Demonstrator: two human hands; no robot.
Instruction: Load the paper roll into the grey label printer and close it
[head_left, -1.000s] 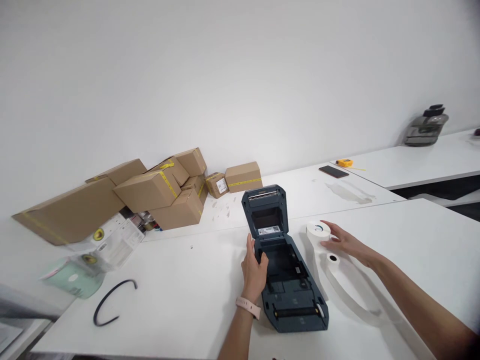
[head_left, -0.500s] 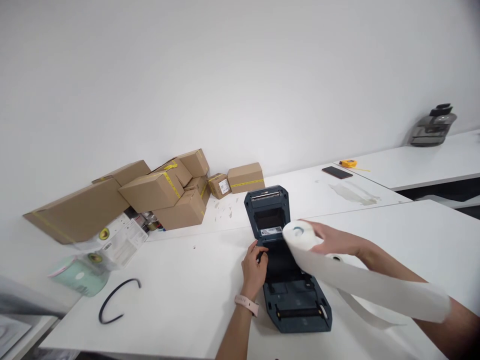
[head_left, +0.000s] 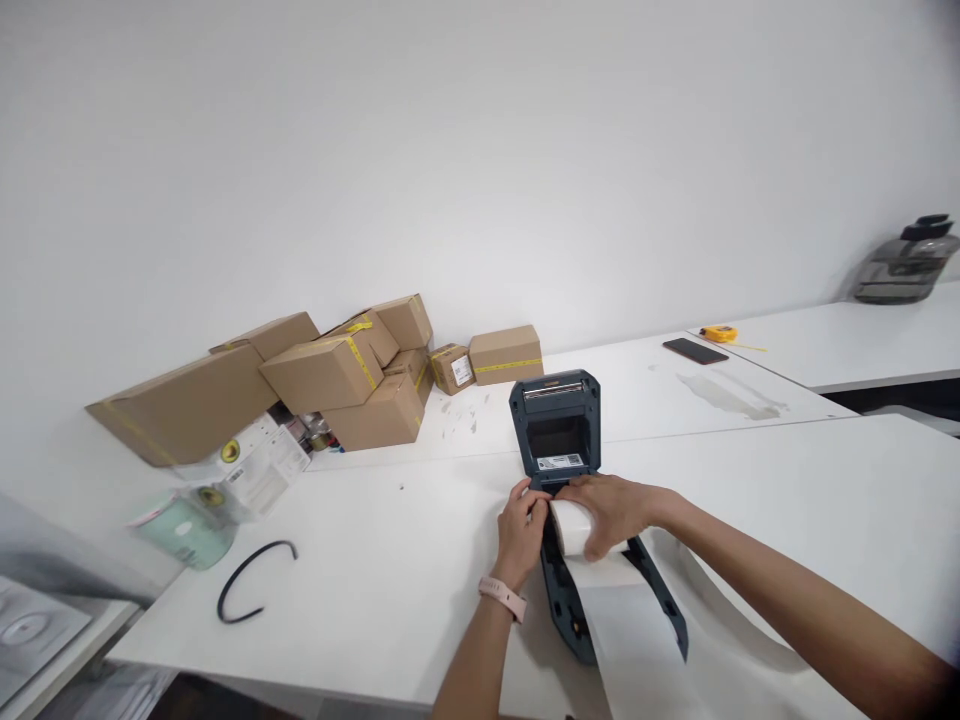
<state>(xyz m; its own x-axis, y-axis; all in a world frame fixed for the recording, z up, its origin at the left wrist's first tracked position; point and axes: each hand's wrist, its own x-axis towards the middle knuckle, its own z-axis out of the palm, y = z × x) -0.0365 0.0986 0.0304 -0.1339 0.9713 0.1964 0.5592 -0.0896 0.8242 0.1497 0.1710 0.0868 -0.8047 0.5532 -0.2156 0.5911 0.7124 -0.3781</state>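
Observation:
A dark label printer (head_left: 556, 415) stands on the white table with its lid raised. My right hand (head_left: 611, 508) grips a white label roll (head_left: 571, 527) from above, down in the printer's bay. From the roll a strip of label paper (head_left: 634, 640) runs forward over the printer's front and off the bottom of the view. My left hand (head_left: 523, 530), wearing a pink wristband, has its fingers bent at the printer's left edge, beside the roll's end. Its fingertips pinch something there that I cannot make out.
Cardboard boxes (head_left: 322, 372) are stacked at the back left against the wall. A black curved strip (head_left: 238, 580) and a mint-green container (head_left: 187, 530) are on the left. A phone (head_left: 695, 351), a yellow tape measure (head_left: 718, 334) and a bottle (head_left: 904, 262) stand at the back right.
My right hand has brought the label roll down and left into the printer's bay. The paper strip now hangs over the printer's front instead of across my right forearm. My left hand stays at the printer's edge.

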